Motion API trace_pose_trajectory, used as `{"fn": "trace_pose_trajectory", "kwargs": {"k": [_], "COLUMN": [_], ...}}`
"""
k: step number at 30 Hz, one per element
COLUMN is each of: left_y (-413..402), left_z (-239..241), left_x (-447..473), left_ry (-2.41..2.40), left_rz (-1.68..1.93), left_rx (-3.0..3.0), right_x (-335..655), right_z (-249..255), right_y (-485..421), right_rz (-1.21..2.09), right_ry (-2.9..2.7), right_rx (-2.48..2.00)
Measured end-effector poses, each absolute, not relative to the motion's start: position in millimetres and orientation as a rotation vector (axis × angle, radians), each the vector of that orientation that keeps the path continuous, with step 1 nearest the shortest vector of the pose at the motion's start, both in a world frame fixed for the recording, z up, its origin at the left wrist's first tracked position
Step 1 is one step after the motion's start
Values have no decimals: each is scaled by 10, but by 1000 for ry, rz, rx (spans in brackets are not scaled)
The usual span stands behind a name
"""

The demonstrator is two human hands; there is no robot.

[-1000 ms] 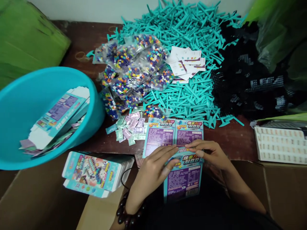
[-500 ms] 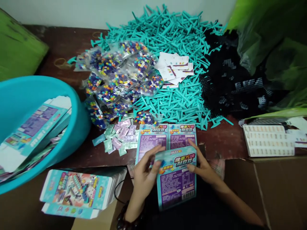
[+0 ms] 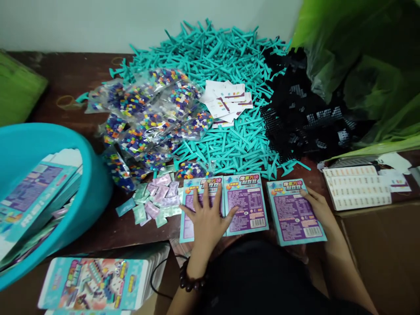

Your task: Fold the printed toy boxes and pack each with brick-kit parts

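My left hand lies with fingers spread across a teal-and-purple toy box at the table's front, its thumb reaching over the neighbouring toy box. To the right, my right hand grips the right edge of a third toy box, thumb on its printed face. That box stands apart from the other two, slightly tilted, with its printed back facing up. Small green and lilac sachets lie just left of the boxes.
Behind are a heap of teal plastic hammers, bags of coloured beads, paper leaflets and black pegboards. A blue tub stands left, flat cartons front left, sticker sheets right.
The third box has moved from between both hands to the right, held by my right hand alone. My left hand has let go and spread onto the left box. The view has shifted slightly.
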State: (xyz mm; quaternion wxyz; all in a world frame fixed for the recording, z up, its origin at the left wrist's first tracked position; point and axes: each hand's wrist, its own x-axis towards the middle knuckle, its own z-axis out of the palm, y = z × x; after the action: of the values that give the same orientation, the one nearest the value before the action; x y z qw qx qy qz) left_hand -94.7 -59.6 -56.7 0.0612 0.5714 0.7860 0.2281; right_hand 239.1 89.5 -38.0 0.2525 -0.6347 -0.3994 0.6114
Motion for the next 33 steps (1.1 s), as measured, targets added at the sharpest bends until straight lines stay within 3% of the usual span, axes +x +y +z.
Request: {"fn": "trace_pose_trajectory", "kwargs": {"k": [10,33], "left_y": [-624,-711], "left_z": [-504,-570], "left_x": [-899,-947], "left_ry": [2641,2661], "left_rz": [224,226], "left_rx": [1645,1688], "right_x": [2112,2116], "right_z": [-819,-644], "right_y": [1060,981], "right_rz": [1246,1234], "right_ry": [-1445,-1413], "right_rx": [-1617,-1641]}}
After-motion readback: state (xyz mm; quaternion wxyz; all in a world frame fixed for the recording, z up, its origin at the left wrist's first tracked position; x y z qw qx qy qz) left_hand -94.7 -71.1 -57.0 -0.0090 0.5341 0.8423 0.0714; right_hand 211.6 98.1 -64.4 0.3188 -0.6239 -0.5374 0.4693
